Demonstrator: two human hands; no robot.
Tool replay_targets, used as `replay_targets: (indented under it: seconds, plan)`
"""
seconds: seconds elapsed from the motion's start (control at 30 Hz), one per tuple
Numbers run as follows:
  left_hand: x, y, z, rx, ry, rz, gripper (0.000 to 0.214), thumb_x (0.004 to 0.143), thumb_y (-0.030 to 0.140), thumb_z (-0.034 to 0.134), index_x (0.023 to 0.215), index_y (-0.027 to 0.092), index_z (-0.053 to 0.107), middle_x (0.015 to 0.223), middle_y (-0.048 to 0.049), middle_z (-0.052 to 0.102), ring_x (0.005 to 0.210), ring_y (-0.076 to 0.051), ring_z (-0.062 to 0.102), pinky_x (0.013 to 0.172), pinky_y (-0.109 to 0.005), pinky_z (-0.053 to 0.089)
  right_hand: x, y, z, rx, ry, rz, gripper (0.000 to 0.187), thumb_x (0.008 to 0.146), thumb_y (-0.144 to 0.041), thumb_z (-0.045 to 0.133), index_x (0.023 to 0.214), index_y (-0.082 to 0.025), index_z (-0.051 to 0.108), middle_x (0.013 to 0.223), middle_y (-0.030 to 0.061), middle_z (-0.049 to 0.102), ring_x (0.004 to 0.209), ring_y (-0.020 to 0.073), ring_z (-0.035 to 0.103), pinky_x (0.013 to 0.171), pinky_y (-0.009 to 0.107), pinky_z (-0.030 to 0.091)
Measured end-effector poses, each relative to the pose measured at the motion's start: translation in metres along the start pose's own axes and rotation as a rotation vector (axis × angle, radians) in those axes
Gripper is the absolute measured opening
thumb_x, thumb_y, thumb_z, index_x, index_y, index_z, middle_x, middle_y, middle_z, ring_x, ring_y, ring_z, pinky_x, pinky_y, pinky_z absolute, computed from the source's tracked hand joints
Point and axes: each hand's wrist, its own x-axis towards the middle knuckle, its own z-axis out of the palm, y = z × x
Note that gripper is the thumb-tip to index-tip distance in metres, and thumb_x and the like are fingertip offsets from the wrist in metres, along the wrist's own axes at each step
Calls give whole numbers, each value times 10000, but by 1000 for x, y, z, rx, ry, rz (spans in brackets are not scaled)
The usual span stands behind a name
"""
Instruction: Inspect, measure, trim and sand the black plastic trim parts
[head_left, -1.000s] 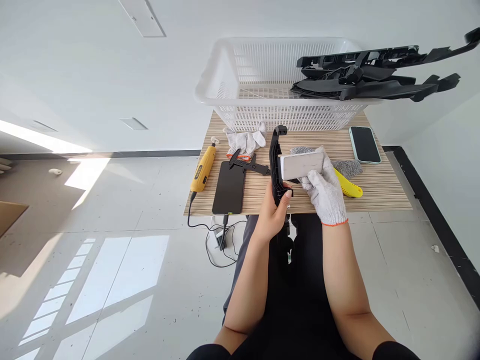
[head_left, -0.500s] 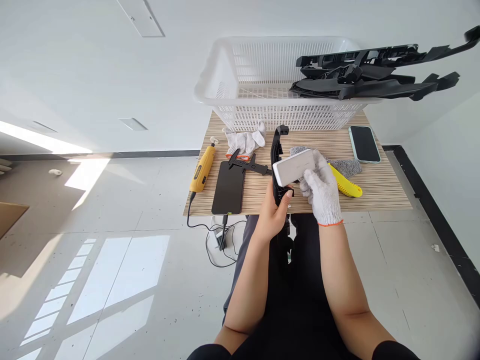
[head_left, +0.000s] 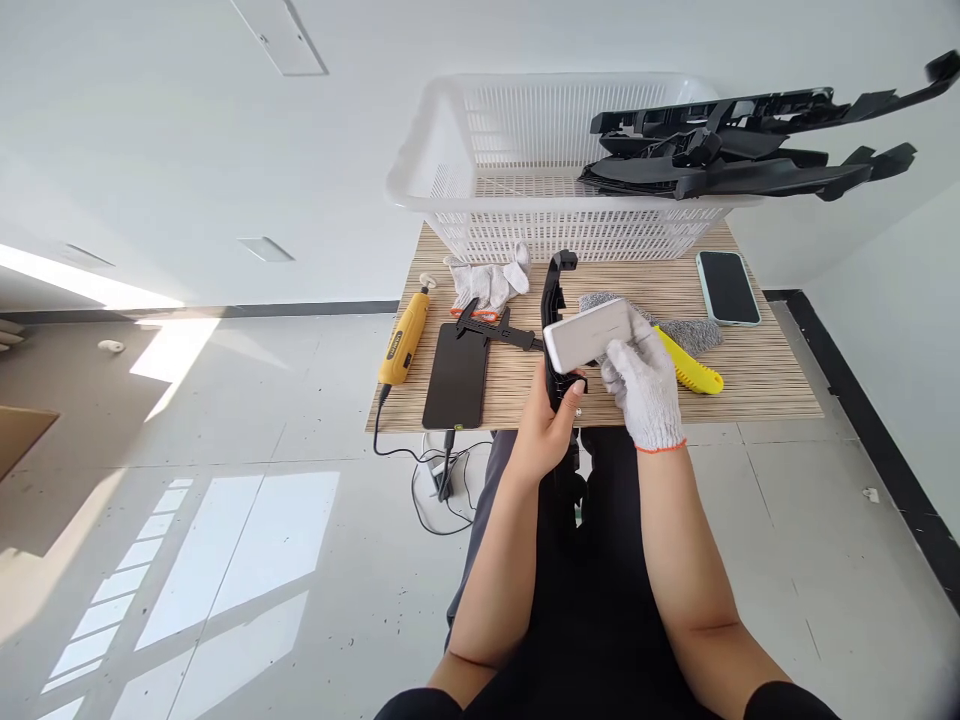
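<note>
My bare left hand is wrapped round a long black plastic part, held upright over the table's front edge. Its lower end hangs down over my lap. In a white knitted glove, my right hand grips a flat white block with rounded corners. The block lies across the front of the black part; whether the two touch I cannot tell. Behind the gloved hand are a grey cloth and a yellow-handled tool, partly hidden.
On the table lie a yellow rotary tool, a dark tablet, a black caliper, a white glove and a phone. A white basket at the back holds several black parts. Cables hang in front.
</note>
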Motion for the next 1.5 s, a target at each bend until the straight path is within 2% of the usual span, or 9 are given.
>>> replay_targets:
  seconds: [0.3, 0.43, 0.57, 0.7, 0.87, 1.0, 1.13, 1.27, 1.5]
  plan:
    - [0, -1, 0, -5, -18, -5, 259, 995, 433, 529, 1175, 252, 576, 1126, -75, 640, 1048, -226, 620, 965, -373, 478, 2, 2, -3, 20, 32, -25, 510, 828, -355, 692, 1329, -311, 612, 774, -42, 562, 538, 70, 426, 436, 192, 323]
    - [0, -1, 0, 5, 2, 11, 293, 990, 444, 538, 1204, 246, 575, 1142, -85, 648, 1095, -239, 610, 991, -378, 468, 1, 3, -3, 3, -73, 28, 530, 805, -320, 731, 1323, -310, 622, 800, -34, 583, 552, 74, 454, 447, 194, 354]
    - [1, -1, 0, 11, -20, 9, 283, 997, 451, 521, 1180, 240, 573, 1112, -79, 652, 1007, -219, 624, 925, -358, 490, 1, 3, -2, 50, -11, -21, 506, 833, -328, 702, 1331, -305, 614, 776, -39, 559, 547, 69, 430, 438, 184, 330]
    - [1, -1, 0, -9, -3, 10, 288, 989, 456, 538, 1176, 240, 580, 1143, -82, 657, 1073, -232, 622, 951, -357, 477, 1, 3, -3, 17, -85, 14, 515, 809, -300, 717, 1316, -297, 627, 796, -34, 578, 554, 71, 446, 455, 195, 357]
    - [2, -2, -1, 39, -47, 2, 275, 1010, 437, 502, 1193, 236, 548, 1128, -76, 650, 1016, -207, 632, 887, -334, 505, 1, 3, -3, 63, 0, -42, 450, 837, -314, 676, 1286, -321, 640, 772, -39, 552, 542, 69, 401, 447, 200, 316]
    - [1, -3, -1, 69, -23, 20, 301, 1006, 450, 509, 1204, 225, 538, 1132, -87, 648, 1008, -205, 629, 876, -329, 505, 2, 3, -3, -3, -77, 20, 490, 807, -315, 704, 1292, -322, 637, 804, -33, 578, 553, 75, 430, 456, 211, 337]
    - [1, -5, -1, 64, -37, 17, 271, 1011, 439, 500, 1180, 232, 549, 1108, -71, 651, 982, -191, 628, 884, -323, 503, 3, 4, -3, 59, 18, -34, 432, 840, -317, 671, 1272, -307, 647, 747, -41, 537, 552, 78, 410, 462, 210, 323]
    - [2, -6, -1, 53, -25, 25, 314, 1000, 463, 512, 1194, 219, 552, 1126, -91, 653, 1032, -213, 625, 900, -338, 499, 3, 7, -4, 21, -89, 11, 498, 812, -287, 703, 1304, -305, 633, 805, -30, 575, 587, 86, 457, 489, 218, 367]
    - [2, -4, -1, 34, -23, 22, 266, 1002, 437, 525, 1162, 227, 561, 1081, -67, 640, 953, -183, 620, 885, -329, 503, 6, 9, -3, 44, -70, -11, 485, 816, -303, 692, 1298, -296, 640, 777, -33, 546, 584, 87, 433, 475, 212, 347]
